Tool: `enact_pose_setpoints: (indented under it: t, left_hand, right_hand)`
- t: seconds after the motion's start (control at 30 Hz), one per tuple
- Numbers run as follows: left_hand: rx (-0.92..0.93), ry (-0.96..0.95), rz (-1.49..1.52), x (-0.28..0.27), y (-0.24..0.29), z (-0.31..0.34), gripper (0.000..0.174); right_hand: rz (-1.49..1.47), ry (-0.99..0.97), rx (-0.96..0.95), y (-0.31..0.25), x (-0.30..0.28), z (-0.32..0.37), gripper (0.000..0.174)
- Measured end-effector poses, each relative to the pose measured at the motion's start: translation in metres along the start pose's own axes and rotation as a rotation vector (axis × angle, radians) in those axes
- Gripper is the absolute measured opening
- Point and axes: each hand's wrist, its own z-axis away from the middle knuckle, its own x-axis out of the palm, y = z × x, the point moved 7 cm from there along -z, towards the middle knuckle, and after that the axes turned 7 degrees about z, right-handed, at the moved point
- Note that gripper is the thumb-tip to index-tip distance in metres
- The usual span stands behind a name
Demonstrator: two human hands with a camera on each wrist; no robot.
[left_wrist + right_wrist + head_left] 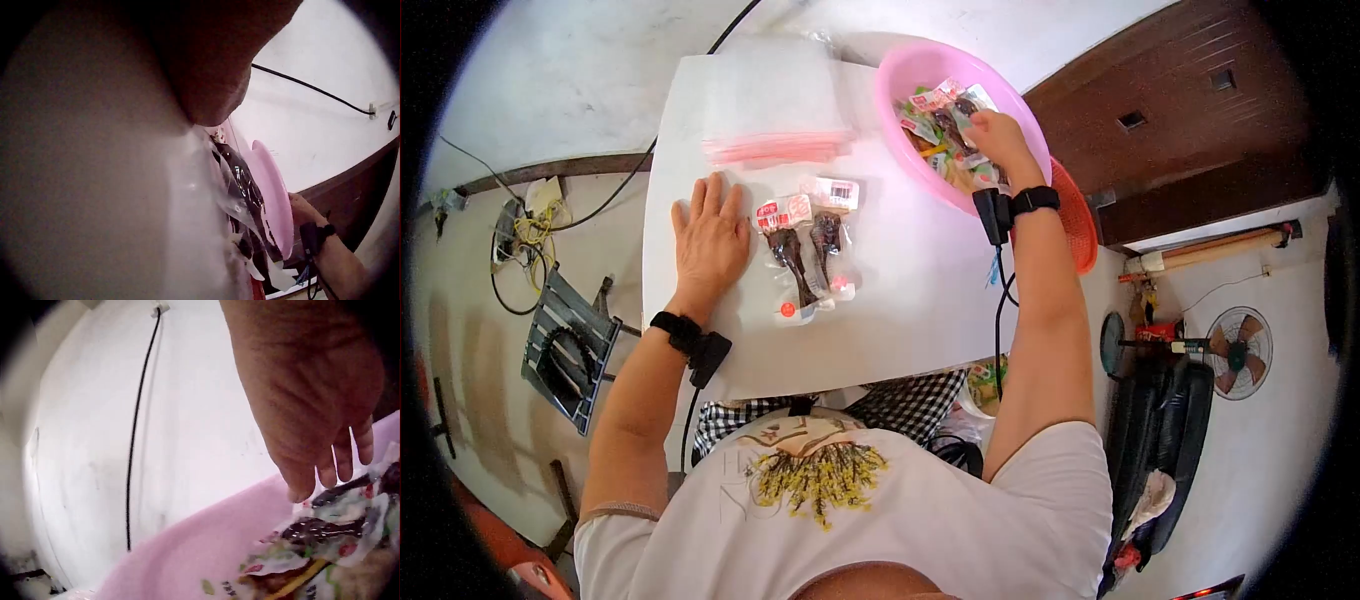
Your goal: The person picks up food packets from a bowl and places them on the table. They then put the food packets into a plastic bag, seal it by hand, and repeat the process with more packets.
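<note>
My left hand (708, 240) rests palm down on the white table (880, 330), fingers spread. Just right of it lie two clear vacuum packs of dark meat, a left pack (791, 262) and a right pack (827, 240), with red and white labels. My right hand (1002, 140) reaches over the pink basin (887, 90), where several similar packs (945, 125) are heaped. The right wrist view shows that hand (312, 394) with its fingers pointing down, extended and slightly apart, close over the packs (322, 530), nothing visible in its grasp.
A stack of clear plastic bags (775, 95) with pink edges lies at the table's back left. The red basket (1080, 220) stands partly behind the basin's right side. A black cable (998, 335) hangs from my right wrist. The white wall (181, 425) rises beyond the basin.
</note>
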Motion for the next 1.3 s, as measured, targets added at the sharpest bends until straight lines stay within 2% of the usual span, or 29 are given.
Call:
enact_pose_setpoints:
  t: [0.07, 0.17, 0.27, 0.47, 0.57, 0.67, 0.77, 0.87, 0.97, 1.07, 1.1, 1.2, 1.3]
  left_hand:
    - [-0.004, 0.001, 0.001, 0.001, 0.0, -0.001, 0.047]
    - [-0.006, -0.007, 0.003, -0.002, 0.001, -0.001, 0.047]
    - [-0.012, -0.019, 0.005, -0.005, 0.003, 0.0, 0.048]
    - [-0.029, -0.038, 0.024, -0.006, 0.003, 0.001, 0.049]
    - [-0.027, -0.029, 0.041, -0.006, 0.002, 0.002, 0.05]
    - [-0.016, -0.01, 0.048, -0.005, 0.001, 0.001, 0.049]
    - [0.013, 0.03, 0.05, -0.005, 0.0, 0.003, 0.047]
    - [0.052, 0.078, 0.055, -0.006, 0.0, 0.004, 0.046]
    - [0.059, 0.086, 0.037, -0.009, 0.003, 0.003, 0.045]
    - [0.068, 0.1, 0.022, -0.01, 0.002, 0.006, 0.043]
    - [0.071, 0.11, 0.01, -0.008, 0.002, 0.005, 0.043]
    - [0.08, 0.148, 0.003, -0.003, -0.001, 0.005, 0.044]
    - [0.08, 0.142, -0.001, -0.001, -0.002, 0.005, 0.044]
  right_hand:
    - [0.009, -0.047, 0.064, 0.025, 0.021, -0.007, 0.039]
    - [0.124, -0.215, -0.004, 0.023, 0.038, -0.002, 0.047]
    - [0.198, -0.1, -0.046, 0.017, 0.042, -0.004, 0.049]
    - [0.093, -0.181, 0.12, 0.043, 0.052, -0.019, 0.045]
    - [-0.037, -0.119, 0.2, 0.03, 0.039, -0.008, 0.037]
    - [-0.068, -0.028, 0.085, 0.024, 0.024, -0.005, 0.03]
    - [-0.258, 0.084, 0.052, -0.017, -0.02, 0.032, 0.023]
    - [-0.295, 0.106, -0.012, -0.044, -0.044, 0.064, 0.019]
    - [-0.453, 0.108, -0.041, -0.059, -0.047, 0.1, 0.017]
    - [-0.432, 0.003, -0.062, -0.076, -0.028, 0.14, 0.018]
    - [-0.498, 0.016, -0.081, -0.105, -0.034, 0.162, 0.018]
    - [-0.436, -0.149, -0.041, -0.097, 0.019, 0.191, 0.019]
    - [-0.74, -0.278, 0.172, -0.085, 0.072, 0.213, 0.024]
